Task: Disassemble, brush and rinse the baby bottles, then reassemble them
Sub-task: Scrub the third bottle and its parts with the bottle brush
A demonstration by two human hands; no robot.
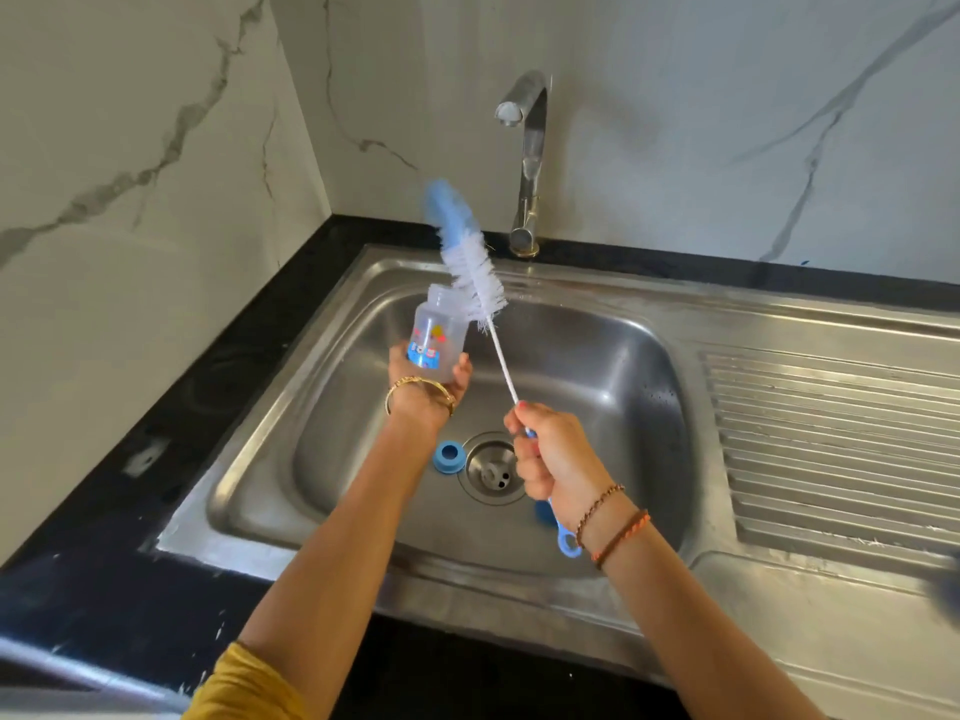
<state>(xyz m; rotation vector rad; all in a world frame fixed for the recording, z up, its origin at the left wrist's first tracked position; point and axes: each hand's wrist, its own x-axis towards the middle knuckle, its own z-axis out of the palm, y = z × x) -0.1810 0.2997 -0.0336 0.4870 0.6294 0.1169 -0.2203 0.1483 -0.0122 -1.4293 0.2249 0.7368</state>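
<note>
The left hand (434,384) grips the base of an open, capless baby bottle (435,335), tilted above the sink's (597,356) basin near its left wall; the bottle looks empty. The right hand (550,454) is clenched round the handle of the bottle brush (470,257), whose bristles stand outside, just beside the bottle's mouth. A blue screw ring (448,455) lies in the basin just left of the drain (491,470).

The right hand (550,454) hides the middle of the brush (475,267) handle. The brush's blue tip is blurred. The left hand (431,387) covers the bottle (434,337) base. The bottle's print is too small to read. The worktop (156,459) runs off the lower left edge.
</note>
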